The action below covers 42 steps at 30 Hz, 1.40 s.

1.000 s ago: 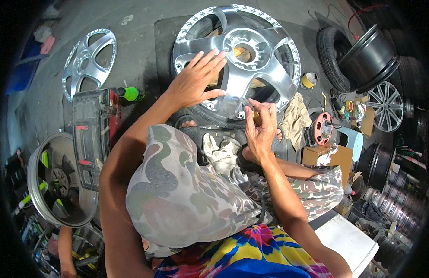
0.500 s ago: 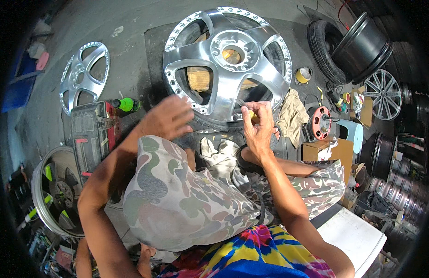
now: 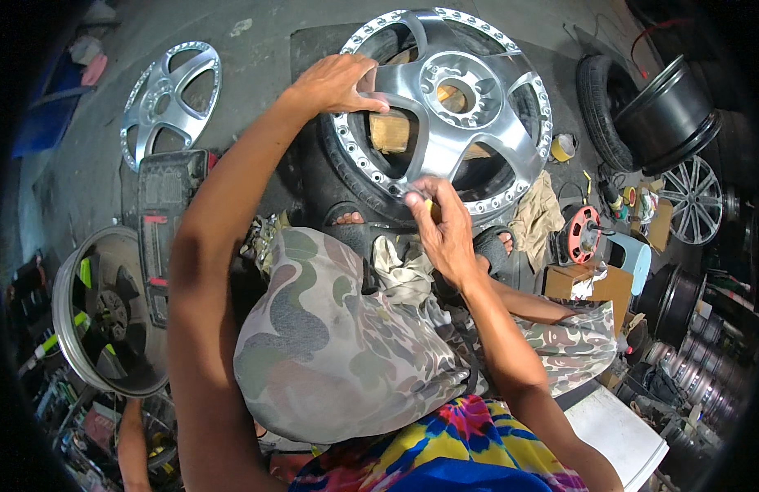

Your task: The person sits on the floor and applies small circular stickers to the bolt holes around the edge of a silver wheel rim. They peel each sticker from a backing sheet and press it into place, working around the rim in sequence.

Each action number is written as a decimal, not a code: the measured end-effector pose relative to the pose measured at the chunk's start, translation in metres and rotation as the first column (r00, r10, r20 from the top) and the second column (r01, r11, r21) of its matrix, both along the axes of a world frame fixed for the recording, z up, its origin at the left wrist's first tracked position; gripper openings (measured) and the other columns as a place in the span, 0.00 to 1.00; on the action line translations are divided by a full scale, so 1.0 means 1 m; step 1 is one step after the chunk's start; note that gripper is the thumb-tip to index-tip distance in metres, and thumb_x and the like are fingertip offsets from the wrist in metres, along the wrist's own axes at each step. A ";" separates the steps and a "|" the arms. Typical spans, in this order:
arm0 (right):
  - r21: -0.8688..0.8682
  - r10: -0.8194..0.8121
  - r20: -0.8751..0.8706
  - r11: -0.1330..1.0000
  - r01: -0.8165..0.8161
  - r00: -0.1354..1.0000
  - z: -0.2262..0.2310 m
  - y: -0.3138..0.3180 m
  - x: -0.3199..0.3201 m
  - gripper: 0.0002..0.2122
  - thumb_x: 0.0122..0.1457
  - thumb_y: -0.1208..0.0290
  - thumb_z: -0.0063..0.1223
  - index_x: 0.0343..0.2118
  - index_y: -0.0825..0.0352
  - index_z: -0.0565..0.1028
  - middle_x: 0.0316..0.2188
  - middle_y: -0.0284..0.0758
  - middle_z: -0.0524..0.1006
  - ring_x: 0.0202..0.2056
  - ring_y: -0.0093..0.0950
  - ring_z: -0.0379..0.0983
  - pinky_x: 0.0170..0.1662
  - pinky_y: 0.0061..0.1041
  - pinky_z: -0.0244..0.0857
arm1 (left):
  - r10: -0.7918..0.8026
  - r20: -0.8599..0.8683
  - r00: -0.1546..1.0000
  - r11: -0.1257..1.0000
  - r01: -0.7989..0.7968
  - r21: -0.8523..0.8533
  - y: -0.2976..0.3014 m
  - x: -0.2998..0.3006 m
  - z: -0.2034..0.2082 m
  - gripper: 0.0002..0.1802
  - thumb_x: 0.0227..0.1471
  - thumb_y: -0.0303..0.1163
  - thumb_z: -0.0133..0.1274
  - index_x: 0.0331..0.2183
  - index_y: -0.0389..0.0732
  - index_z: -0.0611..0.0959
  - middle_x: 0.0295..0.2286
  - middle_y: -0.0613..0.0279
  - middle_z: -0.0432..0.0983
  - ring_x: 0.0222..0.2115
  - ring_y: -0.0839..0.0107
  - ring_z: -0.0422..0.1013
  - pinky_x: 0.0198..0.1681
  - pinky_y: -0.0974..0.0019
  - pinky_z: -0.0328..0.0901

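Observation:
A large polished silver wheel face [image 3: 433,152] with broad spokes and a ring of bolt holes lies on a black tyre [image 3: 344,164]. My left hand [image 3: 337,84] grips its far left edge, the thumb reaching into a spoke opening and the fingers over the metal. Close to the near edge, my right hand [image 3: 446,225] is closed in a pinch at the bolt-hole ring. Between its fingers shows a small dark thing with a yellow part, its kind unclear. Wooden blocks [image 3: 390,131] are visible through the openings.
A second silver wheel face [image 3: 170,102] lies at left, above a dark toolbox [image 3: 173,193]. A beige cloth [image 3: 533,215], yellow tape roll [image 3: 563,148], red reel [image 3: 582,234] and cardboard box [image 3: 588,281] stand at right. A black wheel barrel [image 3: 670,111] leans on a tyre at far right.
My left hand has moved up and away onto the wheel's left edge. My right hand has shifted a little along the near rim. The view has shifted left, and my left arm now covers the green bottle.

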State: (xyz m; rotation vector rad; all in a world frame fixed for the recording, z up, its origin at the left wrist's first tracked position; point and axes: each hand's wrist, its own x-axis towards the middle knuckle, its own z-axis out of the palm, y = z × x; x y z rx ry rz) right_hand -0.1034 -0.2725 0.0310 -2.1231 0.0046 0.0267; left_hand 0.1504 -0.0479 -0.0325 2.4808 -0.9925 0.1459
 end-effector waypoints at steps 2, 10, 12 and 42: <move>-0.030 0.066 0.074 0.997 -0.064 0.995 -0.001 -0.003 0.012 0.09 0.73 0.69 0.58 0.50 0.69 0.77 0.40 0.45 0.79 0.38 0.45 0.79 0.42 0.38 0.73 | 0.020 -0.045 0.999 1.000 -0.020 0.004 -0.005 -0.002 0.000 0.42 0.46 0.70 0.70 0.38 0.36 0.84 0.37 0.47 0.84 0.42 0.44 0.81 0.49 0.45 0.74; -0.033 0.050 -0.039 0.998 -0.052 0.998 -0.006 -0.022 0.005 0.08 0.73 0.72 0.56 0.48 0.70 0.76 0.40 0.46 0.77 0.42 0.50 0.77 0.47 0.40 0.72 | 0.169 0.042 0.985 0.983 -0.165 -0.083 -0.026 -0.052 -0.013 0.40 0.47 0.69 0.71 0.33 0.38 0.80 0.29 0.53 0.82 0.35 0.48 0.81 0.42 0.48 0.76; -0.038 0.084 -0.047 0.996 -0.085 0.995 -0.006 -0.027 -0.007 0.08 0.73 0.71 0.57 0.46 0.70 0.76 0.40 0.45 0.78 0.42 0.50 0.77 0.47 0.39 0.71 | 0.260 0.028 0.965 0.963 -0.257 -0.082 -0.043 -0.072 -0.019 0.40 0.48 0.70 0.70 0.32 0.38 0.80 0.28 0.53 0.82 0.34 0.49 0.82 0.40 0.48 0.77; -0.141 -0.450 0.090 0.877 0.458 0.889 -0.074 -0.105 -0.058 0.11 0.70 0.67 0.62 0.40 0.72 0.80 0.32 0.41 0.81 0.31 0.33 0.76 0.39 0.31 0.70 | 0.212 -0.222 0.952 0.973 -0.226 -0.039 -0.043 -0.101 0.002 0.41 0.46 0.65 0.72 0.41 0.34 0.85 0.26 0.53 0.85 0.29 0.51 0.83 0.37 0.48 0.77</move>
